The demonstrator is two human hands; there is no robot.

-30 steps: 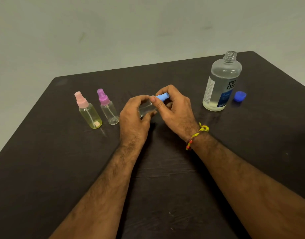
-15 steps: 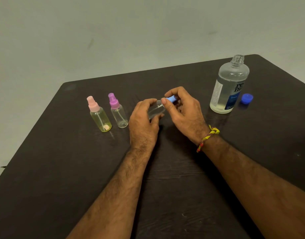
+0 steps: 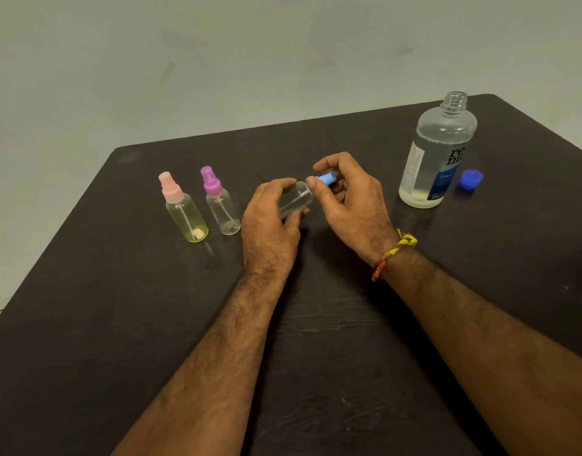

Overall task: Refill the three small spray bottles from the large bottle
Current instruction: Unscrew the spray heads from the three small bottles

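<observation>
Little has been shifted since earlier: the clear bottle (image 3: 294,200) is still gripped by the left hand (image 3: 271,222), its blue spray top (image 3: 327,178) pinched by the right hand (image 3: 348,199), perhaps loosened. Pink-topped bottle (image 3: 184,209) and purple-topped bottle (image 3: 221,202) are stood left; large bottle (image 3: 436,153) and blue cap (image 3: 471,179) far right, near the table edge (image 3: 546,126).

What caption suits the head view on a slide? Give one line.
Left hand holds a small clear bottle while right hand grips its blue spray top, large bottle uncapped.

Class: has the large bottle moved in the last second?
No. The large bottle still stands just left of the blue cap; only the camera shifted.
</observation>
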